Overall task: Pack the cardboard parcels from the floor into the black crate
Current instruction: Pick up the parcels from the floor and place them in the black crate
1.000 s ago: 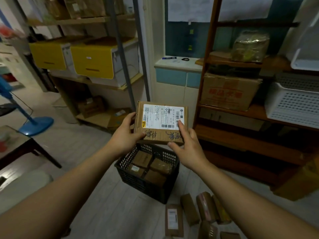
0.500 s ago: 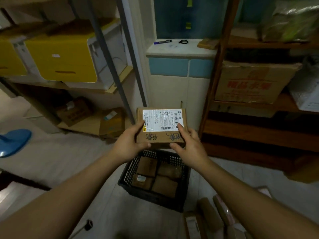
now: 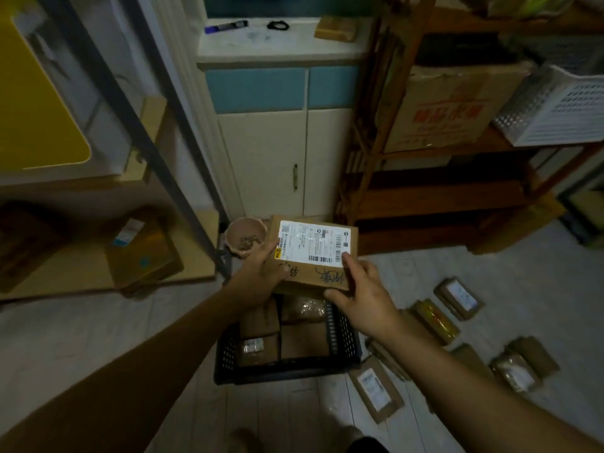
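Here left hand, right hand grip barcode-labelled parcel.

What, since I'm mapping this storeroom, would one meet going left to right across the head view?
Yellow-fronted bin, taped box on the low shelf, pink bowl, held parcel, farthest floor parcel, white basket.

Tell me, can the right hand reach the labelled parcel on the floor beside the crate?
Probably not yet: the right hand grips the lifted parcel over the crate. Once freed, the floor parcel lies unblocked.
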The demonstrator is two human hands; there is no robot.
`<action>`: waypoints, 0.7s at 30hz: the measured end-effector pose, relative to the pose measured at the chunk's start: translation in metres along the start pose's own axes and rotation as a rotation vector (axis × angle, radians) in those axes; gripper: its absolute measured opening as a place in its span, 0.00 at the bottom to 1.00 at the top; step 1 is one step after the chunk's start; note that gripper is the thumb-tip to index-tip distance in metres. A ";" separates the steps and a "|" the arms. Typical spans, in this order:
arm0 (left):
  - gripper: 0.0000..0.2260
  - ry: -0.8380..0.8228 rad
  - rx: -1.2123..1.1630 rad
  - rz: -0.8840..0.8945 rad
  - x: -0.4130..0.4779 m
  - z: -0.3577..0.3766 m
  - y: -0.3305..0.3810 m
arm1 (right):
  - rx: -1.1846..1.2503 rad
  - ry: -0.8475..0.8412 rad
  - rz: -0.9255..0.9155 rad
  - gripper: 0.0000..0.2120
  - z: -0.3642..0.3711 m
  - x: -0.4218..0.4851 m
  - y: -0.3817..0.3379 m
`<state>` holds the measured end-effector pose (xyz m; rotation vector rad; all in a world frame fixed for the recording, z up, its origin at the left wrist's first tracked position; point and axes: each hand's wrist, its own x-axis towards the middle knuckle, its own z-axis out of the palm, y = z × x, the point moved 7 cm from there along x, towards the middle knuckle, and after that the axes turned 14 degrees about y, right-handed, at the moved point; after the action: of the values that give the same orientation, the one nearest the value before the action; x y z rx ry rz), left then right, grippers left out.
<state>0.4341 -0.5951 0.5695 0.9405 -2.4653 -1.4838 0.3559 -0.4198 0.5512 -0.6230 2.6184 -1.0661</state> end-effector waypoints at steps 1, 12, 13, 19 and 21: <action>0.27 0.017 -0.015 -0.021 0.006 0.006 -0.009 | -0.014 -0.013 0.006 0.37 0.006 0.002 0.006; 0.37 -0.088 -0.034 -0.138 0.084 0.150 -0.191 | -0.176 -0.115 -0.004 0.36 0.145 0.063 0.173; 0.36 -0.095 -0.014 -0.142 0.094 0.168 -0.217 | -0.198 -0.123 -0.002 0.37 0.169 0.070 0.196; 0.38 -0.057 0.190 -0.113 0.154 0.259 -0.382 | -0.275 -0.146 -0.018 0.35 0.307 0.107 0.321; 0.38 -0.051 0.282 -0.077 0.172 0.280 -0.424 | -0.303 -0.126 -0.043 0.34 0.341 0.116 0.349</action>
<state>0.3758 -0.6178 0.0363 1.0654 -2.7558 -1.2140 0.2794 -0.4563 0.0568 -0.7856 2.6850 -0.6204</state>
